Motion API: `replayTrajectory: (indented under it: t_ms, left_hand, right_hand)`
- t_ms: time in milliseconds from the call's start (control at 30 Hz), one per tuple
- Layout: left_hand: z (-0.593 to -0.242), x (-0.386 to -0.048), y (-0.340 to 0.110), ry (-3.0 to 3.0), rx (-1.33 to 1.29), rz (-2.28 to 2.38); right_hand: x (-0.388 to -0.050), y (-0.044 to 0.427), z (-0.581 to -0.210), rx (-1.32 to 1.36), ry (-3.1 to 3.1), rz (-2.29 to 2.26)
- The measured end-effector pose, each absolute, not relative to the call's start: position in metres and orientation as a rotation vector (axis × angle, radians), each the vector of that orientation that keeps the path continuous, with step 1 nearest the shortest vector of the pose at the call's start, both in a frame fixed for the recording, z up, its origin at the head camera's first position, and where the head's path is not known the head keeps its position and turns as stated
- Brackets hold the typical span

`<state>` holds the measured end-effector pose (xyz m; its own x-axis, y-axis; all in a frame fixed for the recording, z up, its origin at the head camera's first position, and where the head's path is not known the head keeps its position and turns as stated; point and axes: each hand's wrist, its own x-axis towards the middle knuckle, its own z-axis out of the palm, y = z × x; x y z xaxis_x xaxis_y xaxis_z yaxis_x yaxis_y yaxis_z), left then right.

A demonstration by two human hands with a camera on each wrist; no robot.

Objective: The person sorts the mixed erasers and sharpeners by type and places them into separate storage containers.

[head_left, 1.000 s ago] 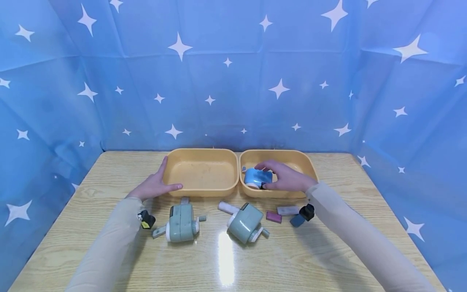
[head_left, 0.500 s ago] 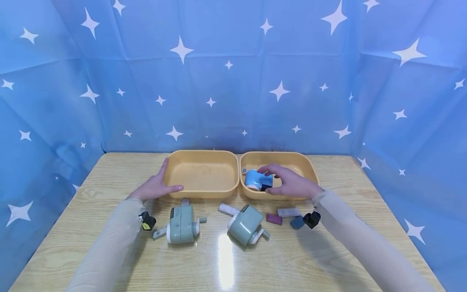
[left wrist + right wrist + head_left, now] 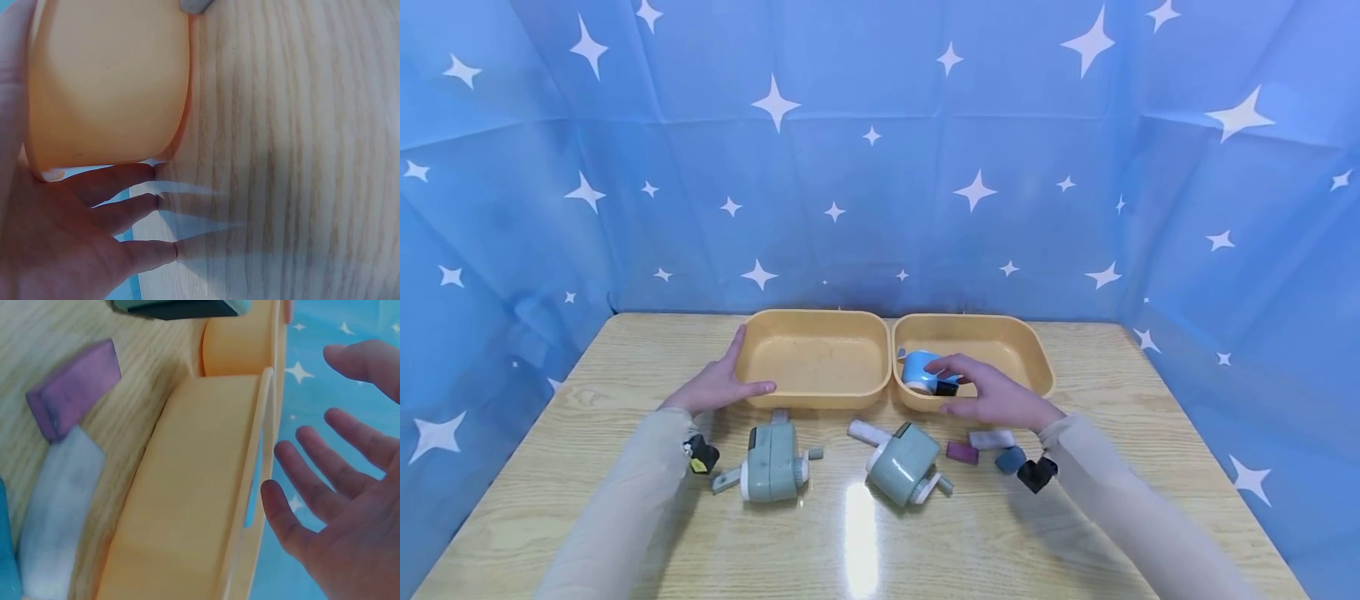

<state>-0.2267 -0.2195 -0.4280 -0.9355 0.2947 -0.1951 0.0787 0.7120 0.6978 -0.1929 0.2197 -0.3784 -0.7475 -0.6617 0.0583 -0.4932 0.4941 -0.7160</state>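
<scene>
In the head view my left hand (image 3: 718, 383) is at the left end of an orange-yellow bin (image 3: 820, 400), thumb along its front rim. The left wrist view shows the fingers (image 3: 122, 212) straight and spread against the bin's end. A second bin (image 3: 1039, 367) stands to the right. Inside its left part lies a blue thing (image 3: 916, 365) with a white ring and a black part, resembling a hand-crank pencil sharpener. Over it hovers my right hand (image 3: 996, 398), partly covering it. The right wrist view shows that hand's fingers (image 3: 312, 484) spread above the rim, holding nothing.
Two grey-green crank sharpeners (image 3: 775, 462) lie on the wooden table in front of the bins. Right of them are a purple block (image 3: 962, 452), a pale lilac block (image 3: 991, 439) and a dark blue block (image 3: 1010, 461). A star-patterned blue curtain (image 3: 865, 183) surrounds the table.
My right hand has let go of the blue sharpener-like thing and drawn slightly back towards me, its fingers now loose above it. My left hand has stayed on the left bin.
</scene>
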Motion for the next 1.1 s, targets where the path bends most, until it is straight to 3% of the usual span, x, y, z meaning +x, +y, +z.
replayTrajectory:
  t_ms: [1100]
  left_hand:
    - [-0.427,-0.224,-0.218,2.635,0.29,1.059]
  right_hand:
    - [-0.156,0.196,-0.409,-1.112,2.402,-1.139]
